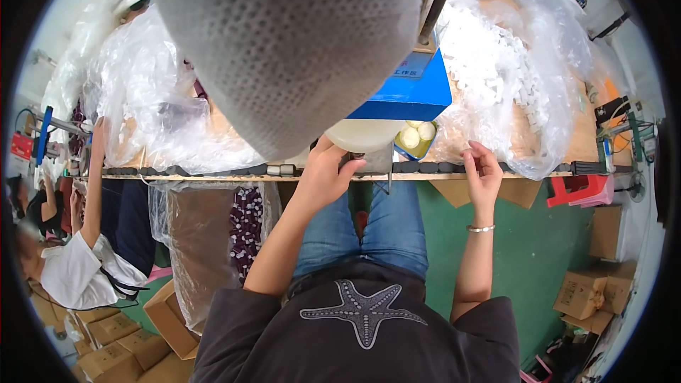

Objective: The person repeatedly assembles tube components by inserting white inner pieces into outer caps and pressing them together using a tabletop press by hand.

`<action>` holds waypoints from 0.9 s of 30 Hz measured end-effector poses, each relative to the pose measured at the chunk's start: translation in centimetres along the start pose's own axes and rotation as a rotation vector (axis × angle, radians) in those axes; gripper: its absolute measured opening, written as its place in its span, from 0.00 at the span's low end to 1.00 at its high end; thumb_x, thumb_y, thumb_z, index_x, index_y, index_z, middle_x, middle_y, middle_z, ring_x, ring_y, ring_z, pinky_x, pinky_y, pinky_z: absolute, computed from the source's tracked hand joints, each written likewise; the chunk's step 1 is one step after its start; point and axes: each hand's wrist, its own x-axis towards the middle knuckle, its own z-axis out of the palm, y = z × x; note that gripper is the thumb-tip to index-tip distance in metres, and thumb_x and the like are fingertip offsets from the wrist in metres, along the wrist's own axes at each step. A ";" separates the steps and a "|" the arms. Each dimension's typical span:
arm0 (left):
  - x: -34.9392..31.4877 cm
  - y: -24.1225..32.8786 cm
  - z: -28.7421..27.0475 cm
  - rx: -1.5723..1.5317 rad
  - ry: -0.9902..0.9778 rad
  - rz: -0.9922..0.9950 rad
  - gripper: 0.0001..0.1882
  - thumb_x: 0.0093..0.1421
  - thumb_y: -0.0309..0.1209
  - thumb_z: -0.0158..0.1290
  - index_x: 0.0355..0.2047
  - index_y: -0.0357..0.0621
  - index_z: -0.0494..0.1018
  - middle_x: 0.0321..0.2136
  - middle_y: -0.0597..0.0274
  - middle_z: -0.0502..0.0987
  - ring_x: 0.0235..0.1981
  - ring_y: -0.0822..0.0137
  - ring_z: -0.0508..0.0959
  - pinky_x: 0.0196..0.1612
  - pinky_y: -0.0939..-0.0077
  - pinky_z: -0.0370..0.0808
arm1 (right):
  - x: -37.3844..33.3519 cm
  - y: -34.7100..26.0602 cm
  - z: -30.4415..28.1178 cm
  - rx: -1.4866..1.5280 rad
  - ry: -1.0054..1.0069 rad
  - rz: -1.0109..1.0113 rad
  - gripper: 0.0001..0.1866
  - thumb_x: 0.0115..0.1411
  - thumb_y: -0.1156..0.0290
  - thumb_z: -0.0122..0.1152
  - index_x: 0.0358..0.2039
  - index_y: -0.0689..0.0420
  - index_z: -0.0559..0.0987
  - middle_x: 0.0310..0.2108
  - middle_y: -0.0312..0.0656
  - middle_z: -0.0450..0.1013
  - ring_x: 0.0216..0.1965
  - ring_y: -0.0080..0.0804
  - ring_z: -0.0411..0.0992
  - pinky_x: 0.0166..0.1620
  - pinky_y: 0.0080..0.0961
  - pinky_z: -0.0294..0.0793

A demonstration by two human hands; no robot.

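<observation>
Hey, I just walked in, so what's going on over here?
Someone is working at a bench. Their left hand is at the pale round part below a blue box; its exact grip is hard to see. Their right hand is raised near the bench edge, fingers bent, and any small piece in it can't be made out. Between them sits a small tray of round cream pieces. Loose white pieces lie heaped beyond the right hand.

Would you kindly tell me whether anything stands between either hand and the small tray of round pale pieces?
Yes: a grey metal part stands between the left hand and the small tray. Between the right hand and the small tray, nothing visible stands in the way.
</observation>
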 end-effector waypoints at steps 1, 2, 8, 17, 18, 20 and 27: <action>0.1 -0.7 0.0 -0.034 -0.036 -0.013 0.14 0.52 0.25 0.61 0.40 0.35 0.76 0.36 0.47 0.79 0.38 0.48 0.78 0.40 0.63 0.73 | -0.2 0.0 0.1 0.002 -0.001 0.002 0.13 0.62 0.77 0.59 0.47 0.64 0.76 0.33 0.36 0.78 0.32 0.15 0.71 0.34 0.12 0.69; 0.3 -0.9 -0.2 -0.067 -0.071 -0.025 0.15 0.52 0.24 0.61 0.40 0.34 0.76 0.36 0.47 0.79 0.37 0.48 0.78 0.39 0.64 0.73 | -0.2 -0.1 0.3 0.006 -0.016 -0.018 0.13 0.61 0.78 0.60 0.47 0.64 0.77 0.32 0.36 0.78 0.32 0.15 0.71 0.34 0.12 0.69; -0.3 -1.4 -0.4 -0.016 -0.148 -0.025 0.15 0.55 0.24 0.58 0.43 0.37 0.75 0.47 0.47 0.74 0.50 0.45 0.71 0.53 0.59 0.67 | -0.5 -0.9 0.4 0.011 -0.045 -0.058 0.13 0.60 0.79 0.60 0.46 0.64 0.77 0.32 0.36 0.78 0.32 0.15 0.71 0.33 0.12 0.68; -0.4 -4.0 -0.7 -0.061 -0.183 0.032 0.14 0.53 0.26 0.60 0.41 0.42 0.77 0.43 0.54 0.76 0.48 0.54 0.70 0.55 0.61 0.60 | 0.8 -1.8 -2.2 -0.014 -0.017 -0.062 0.13 0.61 0.77 0.60 0.46 0.64 0.77 0.33 0.38 0.78 0.34 0.19 0.73 0.39 0.15 0.72; -0.3 -4.0 -0.6 -0.064 -0.186 0.036 0.14 0.53 0.26 0.60 0.41 0.42 0.77 0.43 0.54 0.76 0.48 0.54 0.70 0.55 0.61 0.60 | 1.1 -1.8 -2.8 0.011 0.009 -0.057 0.12 0.61 0.76 0.60 0.46 0.64 0.77 0.33 0.38 0.78 0.35 0.20 0.74 0.40 0.16 0.72; -0.3 -3.6 -0.3 -0.044 -0.123 0.037 0.13 0.52 0.28 0.61 0.39 0.44 0.77 0.40 0.59 0.77 0.47 0.57 0.70 0.52 0.63 0.57 | 1.7 -1.5 -4.1 0.010 0.040 -0.020 0.12 0.62 0.76 0.60 0.46 0.64 0.77 0.33 0.39 0.78 0.37 0.21 0.75 0.41 0.16 0.72; -0.3 -2.5 -0.8 0.176 -0.117 0.083 0.12 0.50 0.29 0.61 0.37 0.46 0.77 0.36 0.63 0.77 0.45 0.60 0.70 0.47 0.64 0.55 | 4.6 -1.4 -4.9 0.059 0.082 -0.043 0.10 0.62 0.77 0.59 0.43 0.65 0.78 0.33 0.39 0.78 0.35 0.19 0.74 0.35 0.14 0.68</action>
